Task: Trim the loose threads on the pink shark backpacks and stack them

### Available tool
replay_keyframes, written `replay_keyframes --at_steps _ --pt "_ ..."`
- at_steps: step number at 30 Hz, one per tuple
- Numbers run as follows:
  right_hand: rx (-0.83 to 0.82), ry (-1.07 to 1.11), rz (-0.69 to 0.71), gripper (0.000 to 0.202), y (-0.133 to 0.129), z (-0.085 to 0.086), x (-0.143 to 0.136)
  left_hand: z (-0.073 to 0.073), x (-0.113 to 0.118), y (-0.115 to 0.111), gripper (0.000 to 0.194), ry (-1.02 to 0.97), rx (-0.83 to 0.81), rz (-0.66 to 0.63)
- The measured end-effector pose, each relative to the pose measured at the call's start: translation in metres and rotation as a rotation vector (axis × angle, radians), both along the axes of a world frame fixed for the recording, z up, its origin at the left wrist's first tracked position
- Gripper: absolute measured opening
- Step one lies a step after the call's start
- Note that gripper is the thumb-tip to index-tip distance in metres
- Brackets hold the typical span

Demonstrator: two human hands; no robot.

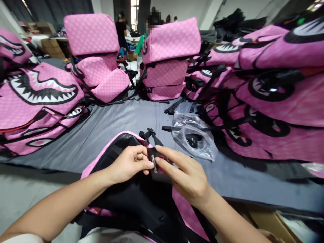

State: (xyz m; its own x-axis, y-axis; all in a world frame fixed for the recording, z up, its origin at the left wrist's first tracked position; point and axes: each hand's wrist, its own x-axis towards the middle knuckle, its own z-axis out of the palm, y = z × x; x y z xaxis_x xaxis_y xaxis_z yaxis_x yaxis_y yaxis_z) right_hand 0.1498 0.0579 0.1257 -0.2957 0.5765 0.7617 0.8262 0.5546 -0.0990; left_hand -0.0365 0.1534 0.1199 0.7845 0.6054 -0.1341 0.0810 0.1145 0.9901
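A pink and black backpack lies in front of me at the table's near edge, its black side up. My left hand is closed, pinching a small black hang tag with light printing between thumb and fingers. From the other side my right hand closes on the same tag, index and middle fingers laid over its edge; the right thumb is hidden. Just beyond the tag, black straps with a buckle stick up from the top of the backpack.
A clear plastic bag with round black items inside lies right of my hands. Pink backpacks with shark-mouth prints are piled left and right. More stacks stand along the far side of the grey-covered table. People are in the background.
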Motion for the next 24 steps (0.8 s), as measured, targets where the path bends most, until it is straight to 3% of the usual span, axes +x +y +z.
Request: replay_keyframes --at_steps 4,7,10,14,15,17,21,24 --pt "-0.205 0.262 -0.185 0.044 -0.004 0.004 -0.014 -0.011 -0.015 -0.003 0.019 0.027 0.247 0.245" --pt "-0.468 0.316 -0.112 0.015 -0.004 0.007 -0.023 -0.018 -0.027 -0.008 0.015 0.056 0.327 0.259" --pt "-0.523 0.290 -0.132 0.017 0.003 0.007 -0.028 -0.023 -0.043 -0.011 0.014 0.108 0.508 0.288" --pt "-0.482 0.260 -0.283 0.019 0.027 -0.001 -0.028 -0.032 -0.077 -0.002 0.050 0.298 0.880 0.585" --pt "-0.528 0.216 -0.300 0.019 0.034 -0.003 -0.029 -0.036 -0.085 0.002 0.062 0.400 0.897 0.619" --pt "-0.699 0.072 -0.315 0.020 0.048 -0.007 -0.036 -0.042 -0.097 0.009 0.075 0.601 0.815 0.565" --pt "-1.029 -0.267 -0.292 0.022 0.069 -0.005 -0.060 -0.048 -0.104 0.015 0.056 0.734 0.660 0.395" --pt "-1.063 -0.444 -0.287 0.026 0.075 -0.004 -0.074 -0.049 -0.101 0.016 0.049 0.750 0.673 0.411"
